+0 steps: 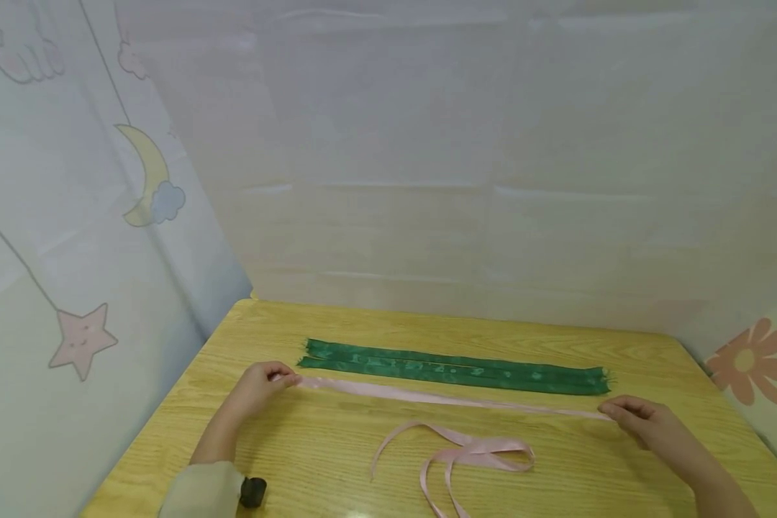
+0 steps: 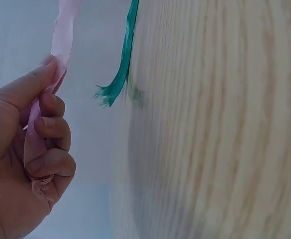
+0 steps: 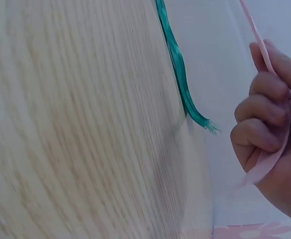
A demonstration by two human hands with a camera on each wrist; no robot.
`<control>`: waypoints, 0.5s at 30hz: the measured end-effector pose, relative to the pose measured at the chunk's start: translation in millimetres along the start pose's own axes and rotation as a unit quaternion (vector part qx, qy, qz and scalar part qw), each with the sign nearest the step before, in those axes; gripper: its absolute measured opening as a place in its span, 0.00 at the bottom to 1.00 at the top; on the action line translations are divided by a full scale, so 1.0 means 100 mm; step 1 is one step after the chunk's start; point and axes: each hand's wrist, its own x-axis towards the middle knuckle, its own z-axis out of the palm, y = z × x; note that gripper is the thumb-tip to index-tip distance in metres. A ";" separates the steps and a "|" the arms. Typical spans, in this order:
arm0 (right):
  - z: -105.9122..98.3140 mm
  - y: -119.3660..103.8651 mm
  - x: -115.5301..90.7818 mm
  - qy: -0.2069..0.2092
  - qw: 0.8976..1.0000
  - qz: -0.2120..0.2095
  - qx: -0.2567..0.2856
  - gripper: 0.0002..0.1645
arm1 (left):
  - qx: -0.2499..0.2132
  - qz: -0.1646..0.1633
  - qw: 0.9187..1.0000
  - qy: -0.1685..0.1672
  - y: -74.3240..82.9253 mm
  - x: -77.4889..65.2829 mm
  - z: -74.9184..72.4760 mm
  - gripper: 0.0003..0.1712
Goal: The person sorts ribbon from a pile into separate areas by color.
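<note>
Pink ribbon (image 1: 388,392) runs between two bare hands, drawn nearly straight across the lower middle of the head view. At its left end the fingers (image 2: 55,132) of the left hand (image 1: 265,385) are closed on it: thumb and forefinger pinch it, the others curl over it, and a frayed end pokes out beneath them. The right hand (image 1: 644,421), lower right of the frame, grips the other end in much the same way, with a short tail coming out below its curled fingers.

Held like this, an even, gentle pull seems enough; a harder one could let the smooth cloth slip from the pinch. Towards the right the ribbon narrows to a thin line, turned edge-on, folded or twisted, I cannot tell which. Rolling the right thumb and forefinger a little would be a good way to bring its face round to match the wider left stretch. Matching the height of both hands should help it hang without a slant or sag.

Just beyond it in the head view lie two green strips (image 1: 453,369), side by side, with frayed ends. A loose pink ribbon (image 1: 475,456) loops at the bottom centre, part of it running off the lower edge. No container shows in any view; the strips and the loose ribbon rest directly on the wood-grained surface (image 1: 337,460).
</note>
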 end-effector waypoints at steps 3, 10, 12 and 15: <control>-0.02 0.01 0.01 0.018 1.000 0.015 -0.012 0.14 | 0.001 -0.015 1.000 0.000 -0.01 0.03 0.00 0.15; -0.09 0.08 0.02 0.025 0.997 0.033 -0.060 0.24 | -0.020 -0.057 0.998 0.007 -0.02 0.08 0.01 0.24; -0.12 0.11 0.03 0.040 0.995 0.049 -0.076 0.29 | -0.026 -0.062 0.998 0.009 -0.03 0.09 0.02 0.24; -0.14 0.16 0.05 0.075 0.991 0.066 -0.085 0.36 | -0.022 -0.057 0.998 0.005 -0.04 0.10 0.02 0.18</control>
